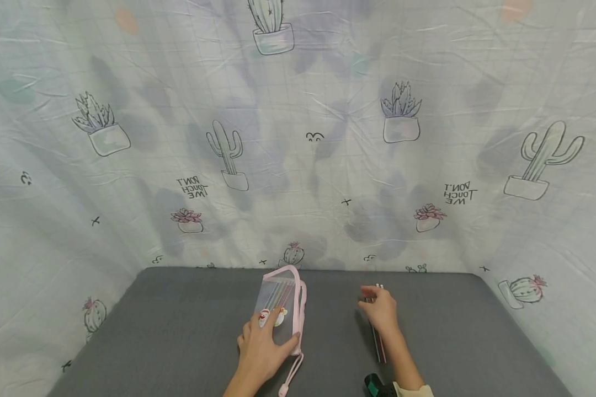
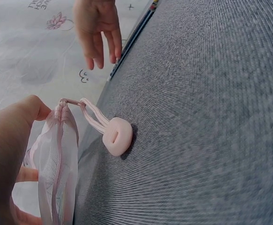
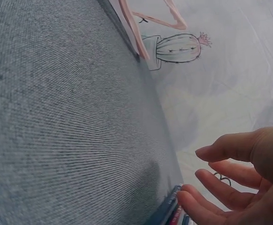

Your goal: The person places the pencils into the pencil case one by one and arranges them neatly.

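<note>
A clear pencil case (image 1: 273, 292) with pink trim and cartoon stickers lies on the table, long coloured pencils showing through its front. My left hand (image 1: 260, 350) rests on it with fingers spread over the face and the thumb at the zipped edge. A pink wrist strap (image 2: 117, 136) hangs from the zipper end onto the cloth. To the right, my right hand (image 1: 379, 311) is over a few loose pencils (image 1: 379, 347), partly covering them. Its fingers (image 3: 220, 187) are loosely bent and apart from the thumb, with nothing pinched between them; the pencils (image 3: 171, 208) lie just below the fingertips.
A grey cloth covers the table (image 1: 333, 314). Behind it hangs a pale curtain (image 1: 318, 182) printed with potted cacti. A dark wrist device with a green patch (image 1: 373, 385) sits by the right forearm at the near edge.
</note>
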A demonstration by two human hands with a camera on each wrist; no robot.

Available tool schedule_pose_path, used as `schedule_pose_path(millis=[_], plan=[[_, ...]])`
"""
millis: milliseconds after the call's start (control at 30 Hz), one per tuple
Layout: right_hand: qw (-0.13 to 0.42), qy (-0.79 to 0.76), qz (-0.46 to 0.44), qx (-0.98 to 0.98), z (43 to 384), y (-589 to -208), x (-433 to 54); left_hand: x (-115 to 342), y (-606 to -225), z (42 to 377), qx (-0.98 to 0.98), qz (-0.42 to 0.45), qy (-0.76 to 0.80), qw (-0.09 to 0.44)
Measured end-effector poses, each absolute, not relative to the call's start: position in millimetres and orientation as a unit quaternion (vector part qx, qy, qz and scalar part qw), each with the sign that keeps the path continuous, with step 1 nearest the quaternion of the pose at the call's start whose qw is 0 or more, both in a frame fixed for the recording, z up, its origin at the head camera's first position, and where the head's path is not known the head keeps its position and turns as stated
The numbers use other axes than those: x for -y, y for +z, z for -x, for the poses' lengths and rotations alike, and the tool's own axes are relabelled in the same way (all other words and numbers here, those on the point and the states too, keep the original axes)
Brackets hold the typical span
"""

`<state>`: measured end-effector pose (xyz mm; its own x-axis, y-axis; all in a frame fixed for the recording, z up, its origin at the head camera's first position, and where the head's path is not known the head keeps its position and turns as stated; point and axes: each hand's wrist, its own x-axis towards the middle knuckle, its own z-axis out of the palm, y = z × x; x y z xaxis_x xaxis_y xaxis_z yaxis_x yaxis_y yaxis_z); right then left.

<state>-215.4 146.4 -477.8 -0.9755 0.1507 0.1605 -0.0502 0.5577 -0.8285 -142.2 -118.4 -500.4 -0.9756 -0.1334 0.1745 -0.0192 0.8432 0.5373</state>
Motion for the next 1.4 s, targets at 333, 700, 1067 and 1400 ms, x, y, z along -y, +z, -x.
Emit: schedule_pose_path(millis=[333,700,1067,1400], plan=[[0.11,0.448,0.032,0.887,215.0,-479.0,-146.6,118.3,-498.9,142.4,0.955,-0.041,-0.279,0.095],[0.07,0.442,0.031,0.894,215.6,-484.2,-145.7,118.3,-498.3,142.9,0.955,-0.043,-0.279,0.089],[0.049,0.381,0.031,0.923,217.0,-486.9,-139.4,118.7,-497.2,142.8,0.956,-0.043,-0.279,0.085],[0.056,0.38,0.01,0.923,214.8,-487.9,-138.9,118.5,-496.9,143.0,0.956,-0.045,-0.279,0.08]])
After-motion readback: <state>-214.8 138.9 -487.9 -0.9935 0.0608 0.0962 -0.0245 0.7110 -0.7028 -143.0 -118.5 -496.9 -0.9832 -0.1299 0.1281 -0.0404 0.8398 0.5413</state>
